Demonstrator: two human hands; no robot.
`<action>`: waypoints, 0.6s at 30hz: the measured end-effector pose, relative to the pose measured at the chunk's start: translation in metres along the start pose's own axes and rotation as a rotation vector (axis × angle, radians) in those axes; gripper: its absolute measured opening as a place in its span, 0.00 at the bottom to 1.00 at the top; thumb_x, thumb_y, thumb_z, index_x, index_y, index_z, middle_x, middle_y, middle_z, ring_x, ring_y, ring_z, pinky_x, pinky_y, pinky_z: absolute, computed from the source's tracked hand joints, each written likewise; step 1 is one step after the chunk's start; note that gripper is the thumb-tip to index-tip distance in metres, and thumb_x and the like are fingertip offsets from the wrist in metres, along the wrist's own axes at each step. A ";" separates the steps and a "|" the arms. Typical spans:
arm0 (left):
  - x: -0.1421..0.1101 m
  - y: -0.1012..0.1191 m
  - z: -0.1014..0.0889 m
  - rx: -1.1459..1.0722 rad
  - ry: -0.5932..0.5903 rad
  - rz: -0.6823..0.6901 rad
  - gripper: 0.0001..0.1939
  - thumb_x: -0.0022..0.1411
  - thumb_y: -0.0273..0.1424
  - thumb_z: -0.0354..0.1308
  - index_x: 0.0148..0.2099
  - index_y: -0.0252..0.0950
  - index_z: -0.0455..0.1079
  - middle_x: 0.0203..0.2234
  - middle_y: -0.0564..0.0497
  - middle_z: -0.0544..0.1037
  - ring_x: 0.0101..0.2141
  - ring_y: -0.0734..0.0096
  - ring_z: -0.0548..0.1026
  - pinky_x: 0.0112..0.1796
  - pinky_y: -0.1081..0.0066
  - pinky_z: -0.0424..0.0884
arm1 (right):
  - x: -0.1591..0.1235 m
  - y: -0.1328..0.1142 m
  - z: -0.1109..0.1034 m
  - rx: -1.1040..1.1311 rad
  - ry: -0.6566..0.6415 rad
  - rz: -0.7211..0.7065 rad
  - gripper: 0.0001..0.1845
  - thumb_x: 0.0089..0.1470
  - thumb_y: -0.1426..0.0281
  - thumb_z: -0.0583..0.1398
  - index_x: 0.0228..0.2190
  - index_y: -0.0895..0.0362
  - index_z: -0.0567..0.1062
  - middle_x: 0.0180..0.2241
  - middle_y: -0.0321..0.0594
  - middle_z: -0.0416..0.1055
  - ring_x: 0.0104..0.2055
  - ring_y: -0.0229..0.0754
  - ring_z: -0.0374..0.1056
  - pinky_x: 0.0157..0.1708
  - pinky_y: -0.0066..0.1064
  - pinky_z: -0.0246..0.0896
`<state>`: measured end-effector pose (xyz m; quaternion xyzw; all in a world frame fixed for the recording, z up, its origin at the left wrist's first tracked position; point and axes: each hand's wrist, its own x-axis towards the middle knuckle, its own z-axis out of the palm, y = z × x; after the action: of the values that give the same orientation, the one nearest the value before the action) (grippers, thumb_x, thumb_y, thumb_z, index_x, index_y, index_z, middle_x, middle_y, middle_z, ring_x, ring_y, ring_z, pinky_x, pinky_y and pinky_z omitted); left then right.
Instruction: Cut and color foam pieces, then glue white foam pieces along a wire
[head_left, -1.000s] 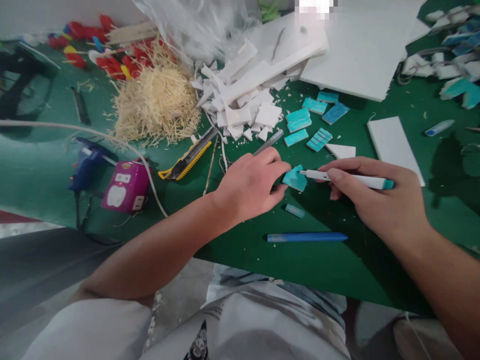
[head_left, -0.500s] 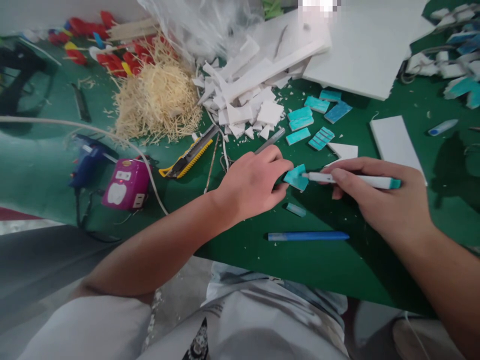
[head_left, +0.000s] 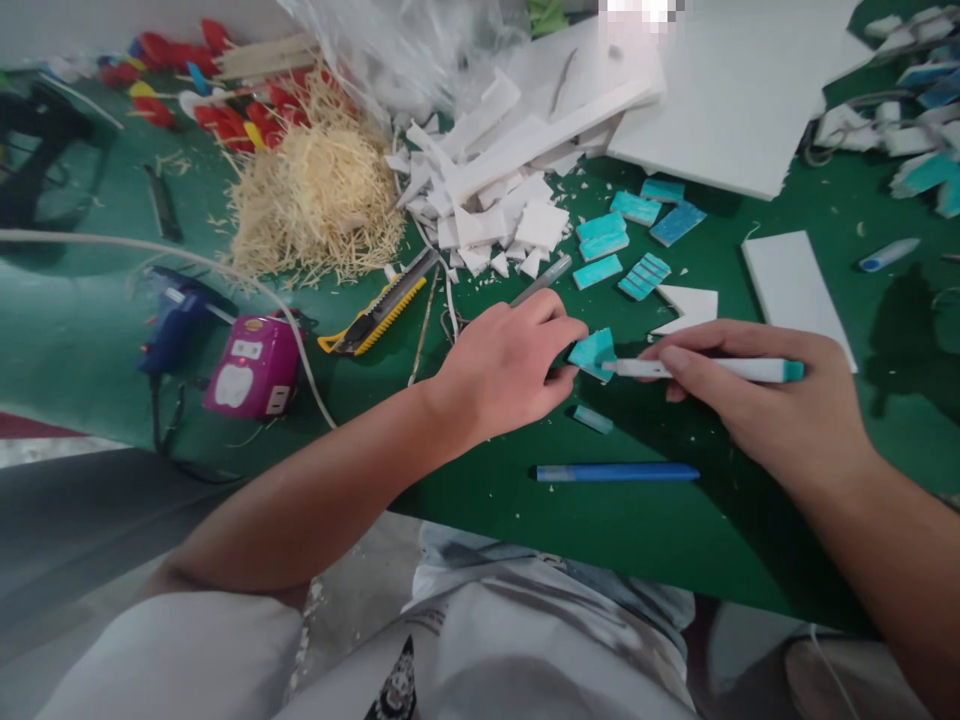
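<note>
Between the thumb and fingers of my left hand [head_left: 510,362] is a small turquoise-coloured foam piece [head_left: 593,353], pinched at its left edge. My right hand [head_left: 772,400] grips a white marker [head_left: 757,370] with a teal end, its tip touching the right side of that piece. Just below lies a small translucent teal cap [head_left: 593,419], and nearer the table's front edge a blue marker [head_left: 616,472]. Several turquoise foam pieces [head_left: 598,272], one of them striped [head_left: 643,276], lie beyond my hands. A notched white foam piece [head_left: 688,306] rests above my right hand.
White foam scraps [head_left: 480,215] and a straw-like heap [head_left: 322,195] fill the back. A yellow utility knife [head_left: 379,305], a magenta socket box [head_left: 253,367] and a blue glue gun [head_left: 174,318] lie left. White foam sheets [head_left: 720,110] are at the back right.
The marker tip has shifted slightly down along the right side of the turquoise foam piece. My left hand keeps its hold in the same place.
</note>
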<state>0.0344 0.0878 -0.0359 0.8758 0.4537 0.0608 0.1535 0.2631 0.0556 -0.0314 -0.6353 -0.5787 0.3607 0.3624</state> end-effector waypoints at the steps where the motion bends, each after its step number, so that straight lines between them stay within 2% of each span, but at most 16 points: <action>1: 0.000 0.001 -0.001 0.003 -0.012 -0.009 0.13 0.70 0.31 0.59 0.53 0.37 0.80 0.48 0.45 0.79 0.41 0.62 0.79 0.41 0.64 0.71 | -0.001 -0.001 0.001 0.007 -0.005 0.001 0.06 0.57 0.64 0.71 0.28 0.48 0.86 0.30 0.36 0.83 0.29 0.42 0.76 0.32 0.35 0.76; 4: 0.001 0.003 -0.003 0.013 -0.055 -0.036 0.14 0.71 0.31 0.59 0.55 0.36 0.80 0.49 0.44 0.79 0.45 0.58 0.81 0.43 0.63 0.72 | -0.001 -0.003 0.001 -0.018 0.008 0.023 0.04 0.58 0.64 0.71 0.30 0.47 0.87 0.28 0.36 0.82 0.28 0.42 0.75 0.30 0.33 0.75; 7: 0.001 0.003 -0.004 0.025 -0.069 -0.041 0.15 0.71 0.31 0.59 0.56 0.36 0.80 0.50 0.44 0.79 0.45 0.57 0.81 0.43 0.62 0.72 | 0.001 -0.003 0.001 -0.024 0.002 0.037 0.04 0.56 0.63 0.72 0.32 0.48 0.88 0.24 0.35 0.79 0.26 0.40 0.73 0.26 0.31 0.71; 11: 0.000 0.000 -0.003 0.026 -0.038 -0.014 0.13 0.71 0.32 0.59 0.54 0.36 0.80 0.49 0.44 0.79 0.44 0.58 0.81 0.42 0.63 0.71 | 0.003 0.004 0.002 0.038 0.004 0.015 0.06 0.52 0.62 0.73 0.27 0.50 0.86 0.29 0.35 0.82 0.27 0.38 0.73 0.31 0.32 0.74; 15: -0.001 -0.002 -0.001 0.016 0.006 0.014 0.12 0.72 0.31 0.58 0.52 0.37 0.79 0.48 0.45 0.79 0.42 0.61 0.80 0.41 0.64 0.71 | 0.007 0.012 0.004 0.004 0.062 -0.055 0.06 0.53 0.60 0.73 0.31 0.49 0.88 0.19 0.34 0.74 0.22 0.39 0.69 0.22 0.30 0.65; 18: -0.001 -0.001 0.000 -0.002 -0.002 0.009 0.12 0.71 0.31 0.59 0.52 0.37 0.79 0.48 0.45 0.79 0.42 0.61 0.80 0.42 0.64 0.71 | 0.008 0.011 0.002 -0.017 0.036 -0.059 0.07 0.54 0.59 0.73 0.30 0.48 0.88 0.21 0.35 0.76 0.22 0.39 0.69 0.21 0.31 0.65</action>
<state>0.0325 0.0877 -0.0359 0.8777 0.4494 0.0614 0.1546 0.2672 0.0625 -0.0417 -0.6274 -0.5935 0.3337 0.3779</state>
